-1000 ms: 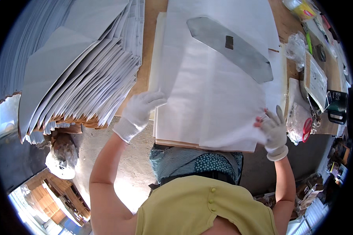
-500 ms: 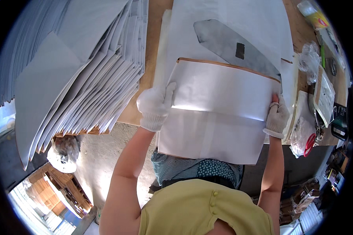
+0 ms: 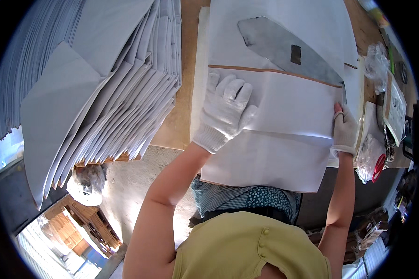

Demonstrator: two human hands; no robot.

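A white paper sheet [image 3: 284, 158] with brown cut edges lies before me, a crease running across it. My left hand [image 3: 228, 104], in a white knitted glove, rests on its left part with the fingers spread. At the right edge of the sheet, my gloved right hand [image 3: 345, 132] grips the paper, and one bare fingertip shows. Just beyond the sheet's far edge lies a flat grey plate [image 3: 270, 43] with angled ends and a dark rectangle on it. Under both is a wider white sheet [image 3: 302, 14]. The near edge of the creased sheet hangs over my lap.
A thick stack of folded white paper [image 3: 125, 102] stands at the left, its corners jutting past the table edge. On the right are clear plastic bags [image 3: 376, 65], red-handled scissors [image 3: 379, 167] and a white board [image 3: 394, 109]. A plastic bag [image 3: 86, 183] hangs below the stack.
My left hand has moved from the sheet's left edge onto its surface, fingers now spread. The right hand keeps its grip on the right edge. The whole view has shifted slightly.
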